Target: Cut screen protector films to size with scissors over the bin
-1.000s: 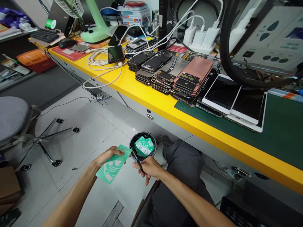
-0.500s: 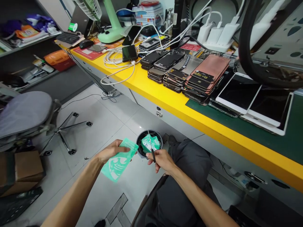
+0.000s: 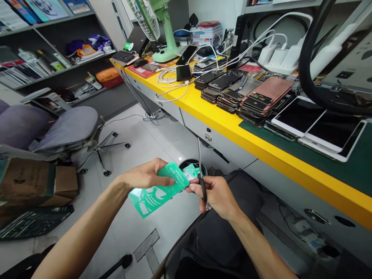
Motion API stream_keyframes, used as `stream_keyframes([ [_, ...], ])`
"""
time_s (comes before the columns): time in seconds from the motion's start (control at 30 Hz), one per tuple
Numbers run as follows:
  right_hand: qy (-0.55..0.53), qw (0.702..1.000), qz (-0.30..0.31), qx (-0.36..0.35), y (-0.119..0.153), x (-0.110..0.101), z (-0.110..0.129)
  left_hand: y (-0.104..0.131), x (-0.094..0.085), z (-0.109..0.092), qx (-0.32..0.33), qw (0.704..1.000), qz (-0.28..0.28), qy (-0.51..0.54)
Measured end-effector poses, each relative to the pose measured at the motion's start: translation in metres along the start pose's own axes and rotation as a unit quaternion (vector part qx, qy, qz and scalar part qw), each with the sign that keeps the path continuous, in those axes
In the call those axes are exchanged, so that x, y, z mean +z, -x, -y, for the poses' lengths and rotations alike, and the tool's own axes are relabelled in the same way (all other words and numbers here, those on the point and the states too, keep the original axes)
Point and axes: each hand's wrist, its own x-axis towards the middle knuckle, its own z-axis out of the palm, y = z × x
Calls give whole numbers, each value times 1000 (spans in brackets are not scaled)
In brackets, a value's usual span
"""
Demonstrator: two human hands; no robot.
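Between the thumb and fingers of my left hand is a green packet printed "CUTTING SKIN HYDROGEL", tilted, its lower end pointing left. My right hand grips black-handled scissors, blades pointing up and away. The fingers of my right hand are at the packet's right end; whether they pinch it is unclear. Behind both hands, a round black bin on the floor holds green and white wrapper pieces, partly hidden by the packet and my right hand.
A yellow bench runs across, bearing stacked phone parts, white-framed screens, cables and a green fan. My dark-trousered leg is at the right. An office chair and cardboard boxes stand left.
The view has shifted, showing more shelving at the left. My hands have come together: the packet now reaches my right hand's fingers, and its printing reads clearly. The scissors remain in my right hand.
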Motion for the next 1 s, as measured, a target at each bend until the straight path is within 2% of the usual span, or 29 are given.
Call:
stream_keyframes([
  [0.23,23,999,8,-27,18,7,9,8,18,-22,-10,1000,4,-27],
  [0.37,-25,998,-20,-59,20,11,10,15,12,-23,-8,1000,1,4],
  [0.43,-91,990,-62,-85,21,13,15,21,6,-17,30,993,-32,114],
  [0.53,-203,965,-123,-113,21,20,28,25,8,-5,156,932,-122,304],
  [0.6,-250,946,-151,-140,21,28,36,23,24,-2,241,890,-155,354],
  [0.63,-263,939,-160,-155,21,33,39,20,35,-2,270,879,-168,355],
  [0.7,-268,932,-169,-176,22,44,42,13,60,-6,312,876,-210,302],
  [0.77,-252,935,-168,-184,25,53,42,7,81,-14,310,870,-320,211],
  [0.83,-220,943,-165,-189,30,58,39,3,93,-24,277,852,-414,164],
  [0.9,-182,951,-160,-193,37,58,35,3,95,-32,268,846,-439,144],
  [1.0,-128,961,-139,-201,46,52,31,7,92,-40,290,848,-422,135],
])
